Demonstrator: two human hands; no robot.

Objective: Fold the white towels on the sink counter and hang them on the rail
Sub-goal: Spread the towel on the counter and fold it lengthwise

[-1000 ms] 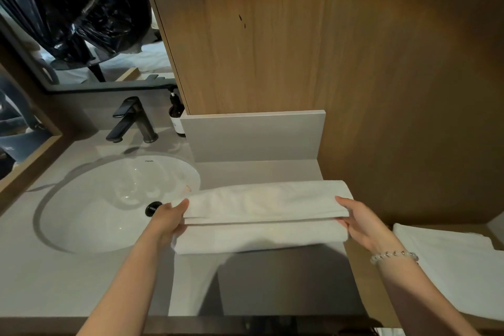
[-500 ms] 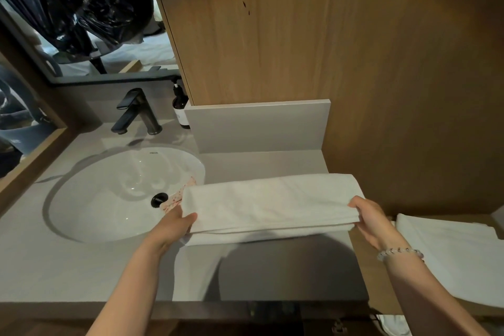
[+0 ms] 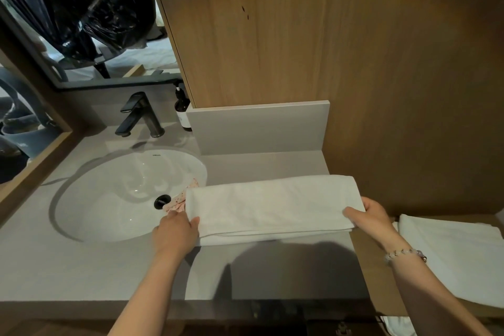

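My left hand point(image 3: 174, 234) and right hand point(image 3: 373, 217) each pinch a short end of the folded towel point(image 3: 272, 204), apart, I judge, so its layers lie flat and square. It spans the right end of the counter point(image 3: 81, 275), just beside the sink point(image 3: 109, 199).

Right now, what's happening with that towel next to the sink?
A person is folding a white towel on the counter, just right of the basin. The towel is already folded into a long strip. The left hand grips its left end and the right hand grips its right end. A second white towel lies off to the right. No rail is in view.
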